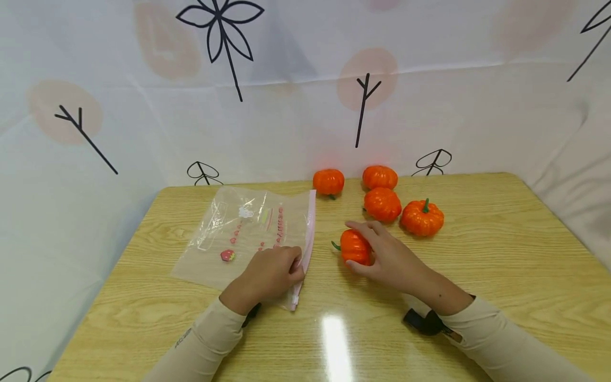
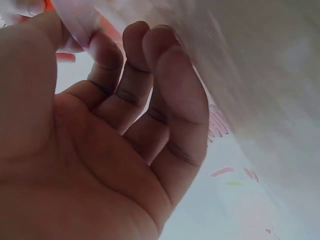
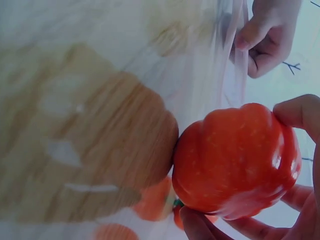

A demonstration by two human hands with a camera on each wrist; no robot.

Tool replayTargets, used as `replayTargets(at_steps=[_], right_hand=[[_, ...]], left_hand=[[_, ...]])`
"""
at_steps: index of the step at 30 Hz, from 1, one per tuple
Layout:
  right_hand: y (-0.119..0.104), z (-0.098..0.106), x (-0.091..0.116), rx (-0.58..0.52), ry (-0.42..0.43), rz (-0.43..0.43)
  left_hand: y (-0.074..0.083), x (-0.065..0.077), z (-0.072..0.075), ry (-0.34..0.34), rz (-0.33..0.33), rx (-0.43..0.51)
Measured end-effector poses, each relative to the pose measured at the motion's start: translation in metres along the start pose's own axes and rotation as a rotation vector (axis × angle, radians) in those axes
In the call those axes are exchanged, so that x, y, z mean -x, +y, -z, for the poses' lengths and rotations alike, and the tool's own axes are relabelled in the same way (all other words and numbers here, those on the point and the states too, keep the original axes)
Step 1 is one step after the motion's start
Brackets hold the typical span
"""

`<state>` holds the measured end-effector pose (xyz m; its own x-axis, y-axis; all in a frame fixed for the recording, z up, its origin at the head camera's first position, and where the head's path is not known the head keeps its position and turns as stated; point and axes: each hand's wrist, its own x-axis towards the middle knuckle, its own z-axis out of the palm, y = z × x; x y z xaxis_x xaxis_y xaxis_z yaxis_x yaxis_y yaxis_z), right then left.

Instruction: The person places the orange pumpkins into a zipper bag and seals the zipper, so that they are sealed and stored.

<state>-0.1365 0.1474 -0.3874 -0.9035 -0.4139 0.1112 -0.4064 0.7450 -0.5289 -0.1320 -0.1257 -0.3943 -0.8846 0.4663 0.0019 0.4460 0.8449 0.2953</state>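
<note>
My right hand [image 1: 389, 260] grips a small orange pumpkin [image 1: 355, 248] from its right side, thumb in front and fingers behind. Its green stem points left toward the bag. Seen from the right wrist, the ribbed pumpkin [image 3: 235, 162] sits low at the tabletop between thumb and fingers. A clear zip bag [image 1: 253, 223] with a pink zip edge and strawberry prints lies flat to the left. My left hand [image 1: 272, 270] pinches the bag's edge near the slider end, its fingers curled. In the left wrist view the curled fingers [image 2: 180, 85] are beside the film.
Behind the held pumpkin stand several more pumpkins: one [image 1: 328, 182] near the bag's far corner, a stacked-looking pair [image 1: 382, 204] at the back, and one [image 1: 422, 218] with its stem up. The wooden table [image 1: 501, 254] ends at a printed cloth backdrop [image 1: 296, 127].
</note>
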Motion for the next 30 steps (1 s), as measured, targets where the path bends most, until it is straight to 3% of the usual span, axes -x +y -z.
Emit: replayTargets(at_steps=[13,21,30], right_hand=[[0.0,0.001,0.0,-0.084,-0.016,-0.01],[-0.001,-0.003,-0.001,-0.184,0.019,-0.014],[-0.008,-0.001,0.002,-0.233,0.065,-0.009]], left_hand=[[0.005,0.0,0.001,0.059,-0.023,0.002],[0.015,0.003,0.007,0.007,-0.023,0.068],[0.022,0.005,0.006,0.006,-0.053,0.064]])
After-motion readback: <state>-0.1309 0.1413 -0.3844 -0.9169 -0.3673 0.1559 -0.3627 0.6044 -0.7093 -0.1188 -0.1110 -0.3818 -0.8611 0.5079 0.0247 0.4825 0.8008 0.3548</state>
